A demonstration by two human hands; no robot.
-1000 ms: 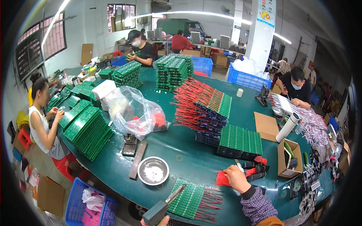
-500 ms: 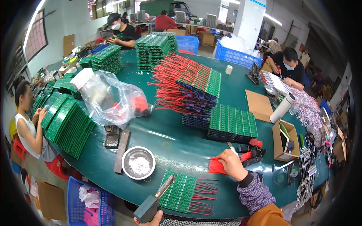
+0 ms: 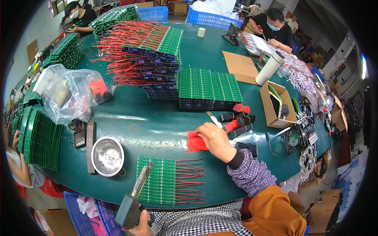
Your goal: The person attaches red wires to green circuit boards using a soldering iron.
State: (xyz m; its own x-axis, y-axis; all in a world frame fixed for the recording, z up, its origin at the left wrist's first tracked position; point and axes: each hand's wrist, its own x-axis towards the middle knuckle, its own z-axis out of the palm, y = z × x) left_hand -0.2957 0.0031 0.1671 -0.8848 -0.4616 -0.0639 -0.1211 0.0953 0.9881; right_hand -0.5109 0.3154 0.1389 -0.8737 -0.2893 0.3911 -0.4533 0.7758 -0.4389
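The left hand (image 3: 141, 227) grasps the handle of a soldering iron (image 3: 129, 210) at the lower edge; the iron's long axis runs obliquely away from the person, tip pointing forward and slightly right, over the far left part of a green circuit panel (image 3: 156, 183) (contact cannot be determined); the panel lies on the counter (image 3: 149, 114), its red leads pointing right; a metal bowl (image 3: 93, 159) stands to its left; beyond the panel, the right hand (image 3: 216, 142) has its fingers bent onto a bundle of red wires (image 3: 194, 142); whether they grip it cannot be determined; stacked boards (image 3: 208, 84) stand farther back; relative to half a second earlier, the counter's contents sit farther left and higher in view; the iron appears steeper; the right hand remains at the bundle.
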